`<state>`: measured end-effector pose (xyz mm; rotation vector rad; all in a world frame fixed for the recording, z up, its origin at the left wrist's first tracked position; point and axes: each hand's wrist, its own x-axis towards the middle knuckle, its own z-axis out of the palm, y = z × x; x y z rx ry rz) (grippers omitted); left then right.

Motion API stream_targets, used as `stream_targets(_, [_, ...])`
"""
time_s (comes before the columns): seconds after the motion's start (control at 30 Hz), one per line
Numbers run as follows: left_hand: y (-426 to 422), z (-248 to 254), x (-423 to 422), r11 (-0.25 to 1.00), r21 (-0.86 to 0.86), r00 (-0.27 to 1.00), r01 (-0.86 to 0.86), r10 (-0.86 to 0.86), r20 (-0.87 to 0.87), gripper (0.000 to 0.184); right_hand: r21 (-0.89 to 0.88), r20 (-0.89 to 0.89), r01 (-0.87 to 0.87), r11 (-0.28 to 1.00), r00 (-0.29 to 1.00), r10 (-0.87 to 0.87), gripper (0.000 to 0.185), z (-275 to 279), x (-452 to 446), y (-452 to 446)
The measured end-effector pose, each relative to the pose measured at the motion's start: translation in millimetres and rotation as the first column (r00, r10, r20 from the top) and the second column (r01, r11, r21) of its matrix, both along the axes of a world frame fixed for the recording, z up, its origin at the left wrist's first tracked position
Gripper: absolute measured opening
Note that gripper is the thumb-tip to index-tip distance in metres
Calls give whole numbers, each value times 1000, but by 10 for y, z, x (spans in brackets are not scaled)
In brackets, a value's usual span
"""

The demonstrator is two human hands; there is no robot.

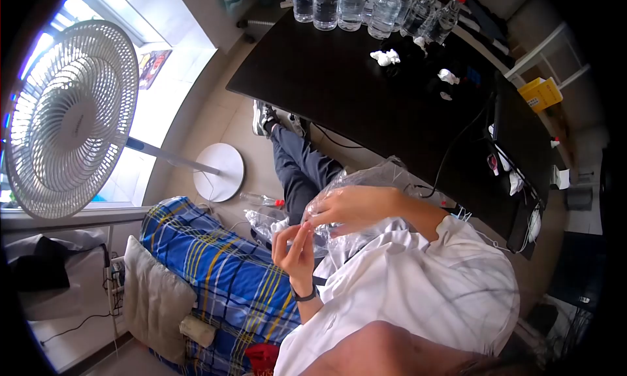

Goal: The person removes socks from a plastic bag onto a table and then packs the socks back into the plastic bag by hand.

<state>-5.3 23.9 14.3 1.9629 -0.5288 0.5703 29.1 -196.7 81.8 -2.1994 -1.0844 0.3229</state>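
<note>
Lit strongly from the left by daylight through a bright window (78, 2), beside a white ledge (186, 48). Bounded past the ledge by a pale wall (212, 14). Laid underfoot with a beige tiled floor (212, 115). Furnished with 1 dark table (307, 76) slanting across the upper right and 1 pale standing fan (72, 118) on a round white base (212, 160). Spread at lower left with a blue plaid cover (215, 278) crossed by yellow lines. Edged there by 1 beige cushion (153, 297). Dimmer toward the right.

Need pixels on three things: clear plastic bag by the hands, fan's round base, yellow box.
Clear plastic bag (382, 174): head view, film beyond the right hand (356, 205).
Fan's round base (230, 181): head view, top face.
Yellow box (541, 94): head view, side facing the camera.
</note>
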Motion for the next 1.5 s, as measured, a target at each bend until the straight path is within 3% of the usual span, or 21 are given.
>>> stream_targets(0.07, [31,-15,48,999,-28,999,-29,30,27,26,108,-33,68,992,997,-64,43,232,40,-233])
stream_targets(0.13, [58,-19,27,989,-109,995,-98,100,14,23,100,-82,310,945,950,-303,37,492,111,-609])
stream_targets(0.17, [83,-47,11,990,-102,996,-93,94,10,23,122,-172,476,871,874,-454,34,614,177,-781])
stream_targets(0.23, [111,-154,35,959,-219,984,-179,170,-57,19,146,-125,744,652,668,-733,39,599,406,-1202])
stream_targets(0.3, [148,-178,71,954,-228,980,-196,187,-60,18,112,571,815,569,416,-708,50,384,727,-1746])
stream_targets(0.37, [147,-164,115,943,-226,970,-244,237,-57,17,-43,684,958,282,234,-691,61,129,907,-2084])
stream_targets(0.4, [156,-172,129,937,-241,968,-253,247,-51,14,-125,656,962,243,264,-707,66,-54,983,-2285])
stream_targets(0.5, [177,-194,153,923,-241,954,-300,295,-59,13,-90,539,953,290,292,-790,61,-269,1032,-2348])
stream_targets(0.67, [163,-218,185,914,-224,941,-339,332,-69,12,26,554,962,272,213,-805,37,-255,976,-2399])
stream_targets(0.77, [175,-248,198,912,-237,942,-334,328,-66,12,388,519,836,387,149,-842,30,-43,836,-2307])
stream_targets(0.83, [151,-276,186,910,-240,941,-339,331,-72,11,508,175,749,425,394,-902,29,279,668,-2102])
stream_targets(0.9, [176,-304,202,909,-255,944,-329,317,-90,11,437,66,719,540,573,-817,35,648,441,-1786])
stream_targets(0.97, [157,-288,202,914,-230,941,-336,315,-121,12,406,106,574,711,743,-661,47,747,341,-1469])
stream_targets(1.03, [140,-310,192,903,-270,942,-335,311,-126,12,440,84,438,784,849,-521,54,723,310,-1036])
stream_targets(1.1, [98,-275,184,901,-286,945,-326,298,-138,12,225,71,383,896,911,-407,62,625,265,-883])
stream_targets(1.27, [91,-247,110,886,-342,950,-313,289,-120,11,362,25,453,815,869,-494,72,567,183,-670])
stream_targets(1.33, [71,-256,127,890,-338,952,-305,283,-115,11,181,95,251,951,958,-271,74,619,96,-460])
stream_targets(1.37, [42,-269,130,896,-333,956,-294,271,-116,10,170,99,267,949,953,-286,74,636,91,-502])
stream_targets(1.43, [45,-303,131,891,-363,962,-272,249,-109,10,219,175,313,924,919,-352,72,685,136,-659])
stream_targets(1.47, [50,-318,104,888,-375,964,-267,248,-100,10,458,-60,430,778,888,-456,65,632,178,-760])
stream_targets(1.5, [42,-325,83,883,-385,963,-269,244,-112,10,396,-36,553,734,807,-589,64,658,204,-926])
